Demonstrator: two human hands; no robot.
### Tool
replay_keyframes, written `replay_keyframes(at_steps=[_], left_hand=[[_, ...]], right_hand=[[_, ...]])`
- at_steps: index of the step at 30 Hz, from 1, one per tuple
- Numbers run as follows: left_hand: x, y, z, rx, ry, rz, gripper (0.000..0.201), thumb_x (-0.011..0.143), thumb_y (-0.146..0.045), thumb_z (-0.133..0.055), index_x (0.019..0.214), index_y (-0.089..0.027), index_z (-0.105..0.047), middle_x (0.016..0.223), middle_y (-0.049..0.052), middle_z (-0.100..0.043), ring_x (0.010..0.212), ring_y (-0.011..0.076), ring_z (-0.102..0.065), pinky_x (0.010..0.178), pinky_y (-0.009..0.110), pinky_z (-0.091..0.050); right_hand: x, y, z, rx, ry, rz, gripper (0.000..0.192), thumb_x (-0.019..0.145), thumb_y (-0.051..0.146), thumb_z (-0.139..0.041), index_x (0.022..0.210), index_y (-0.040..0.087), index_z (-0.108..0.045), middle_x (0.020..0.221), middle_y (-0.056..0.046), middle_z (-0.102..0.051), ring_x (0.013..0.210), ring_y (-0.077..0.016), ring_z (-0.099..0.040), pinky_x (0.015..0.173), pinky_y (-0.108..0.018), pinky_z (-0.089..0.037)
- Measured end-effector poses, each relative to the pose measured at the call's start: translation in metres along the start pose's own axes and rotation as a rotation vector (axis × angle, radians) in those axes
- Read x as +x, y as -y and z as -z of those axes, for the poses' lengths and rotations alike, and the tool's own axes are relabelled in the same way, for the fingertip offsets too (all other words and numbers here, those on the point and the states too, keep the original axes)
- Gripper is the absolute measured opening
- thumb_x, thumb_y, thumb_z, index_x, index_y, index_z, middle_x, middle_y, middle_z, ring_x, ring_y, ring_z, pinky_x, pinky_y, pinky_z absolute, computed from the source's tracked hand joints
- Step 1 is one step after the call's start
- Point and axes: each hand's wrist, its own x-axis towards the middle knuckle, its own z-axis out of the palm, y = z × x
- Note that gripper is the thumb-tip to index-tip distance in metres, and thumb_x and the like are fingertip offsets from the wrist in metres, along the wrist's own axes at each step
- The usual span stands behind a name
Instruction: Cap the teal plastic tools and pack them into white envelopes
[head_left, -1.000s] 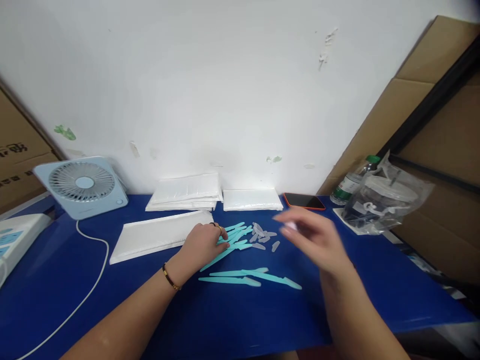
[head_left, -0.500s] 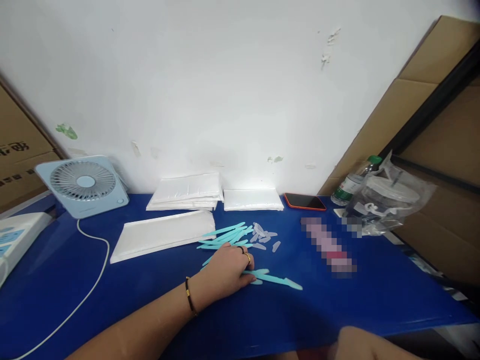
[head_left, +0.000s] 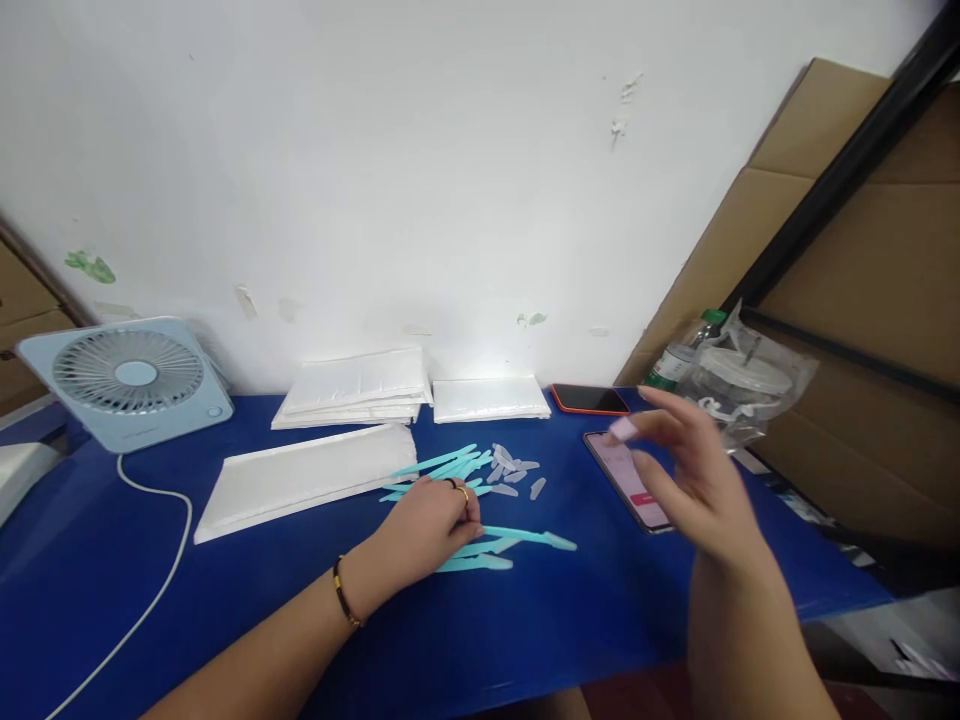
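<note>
My left hand (head_left: 435, 525) is closed, thumb and fingers pinched on a turquoise eyebrow razor (head_left: 525, 537) that points right. Beneath it on the blue table lie other razors (head_left: 476, 564), and a pile of them (head_left: 450, 465) sits just beyond the knuckles, partly hidden by the hand. Small clear blade caps (head_left: 514, 470) are scattered beside that pile. My right hand (head_left: 694, 470) hovers over a phone with a lit pink screen (head_left: 616, 465), fingers bent and apart. A pale patch at one fingertip is blurred; I cannot tell whether it is a nail.
White padded envelopes (head_left: 352, 385) are stacked by the wall, with another (head_left: 300, 480) in front and more (head_left: 491, 399) to the right. A red-edged phone (head_left: 590, 399), a bottle (head_left: 673, 362) and a bagged cup (head_left: 746, 372) stand right. A fan (head_left: 135, 375) is left, its cable (head_left: 180, 540) trailing.
My right hand has risen from the lower right edge to over the pink-screened phone. My left hand stays pinched among the razors; the view has shifted rightward.
</note>
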Motion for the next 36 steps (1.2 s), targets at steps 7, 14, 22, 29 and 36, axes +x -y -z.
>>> replay_keyframes(at_steps=[7, 14, 22, 29, 36], left_hand=[[-0.006, 0.007, 0.023, -0.038, -0.030, 0.088, 0.021, 0.084, -0.035, -0.050, 0.077, -0.020, -0.063, 0.083, 0.001, -0.065, 0.075, 0.0154, -0.057, 0.068, 0.027, -0.039], [-0.010, 0.024, 0.033, -0.021, -0.092, 0.152, 0.021, 0.084, -0.036, -0.048, 0.078, -0.022, -0.062, 0.080, 0.001, -0.063, 0.073, 0.0164, -0.056, 0.064, 0.027, -0.038], [-0.012, 0.044, 0.040, 0.019, -0.169, 0.189, 0.022, 0.084, -0.037, -0.046, 0.080, -0.021, -0.061, 0.081, 0.001, -0.063, 0.074, 0.0167, -0.056, 0.063, 0.027, -0.038], [-0.012, 0.060, 0.040, 0.086, -0.134, 0.261, 0.023, 0.082, -0.040, -0.047, 0.080, -0.022, -0.062, 0.079, 0.001, -0.064, 0.073, 0.0176, -0.058, 0.063, 0.027, -0.038], [-0.011, 0.038, 0.030, 0.019, -0.051, 0.175, 0.029, 0.079, -0.046, -0.052, 0.088, -0.022, -0.066, 0.087, 0.003, -0.065, 0.078, 0.0181, -0.059, 0.066, 0.027, -0.040]], right_hand=[[0.002, -0.123, -0.007, -0.486, 0.232, -0.348, 0.060, 0.077, 0.012, -0.041, 0.136, 0.020, -0.034, 0.113, -0.012, -0.058, 0.093, -0.0230, -0.063, 0.084, -0.040, -0.046], [0.011, -0.090, -0.017, -0.286, 0.162, -0.360, 0.048, 0.085, 0.026, -0.045, 0.132, 0.022, -0.038, 0.112, -0.010, -0.058, 0.093, -0.0207, -0.061, 0.078, -0.034, -0.047], [0.042, -0.030, -0.086, 0.053, 0.859, -0.174, 0.027, 0.084, 0.041, -0.055, 0.093, 0.017, -0.065, 0.069, 0.000, -0.061, 0.060, -0.0113, -0.054, 0.056, -0.022, -0.041], [0.040, -0.059, -0.095, -0.053, 0.726, -0.173, 0.023, 0.081, 0.038, -0.059, 0.082, 0.017, -0.068, 0.074, -0.001, -0.062, 0.062, -0.0115, -0.053, 0.056, -0.023, -0.040], [0.027, -0.036, -0.093, -0.023, 0.951, 0.026, 0.019, 0.069, 0.033, -0.073, 0.081, 0.019, -0.069, 0.082, -0.001, -0.057, 0.072, -0.0131, -0.054, 0.063, -0.024, -0.041]])
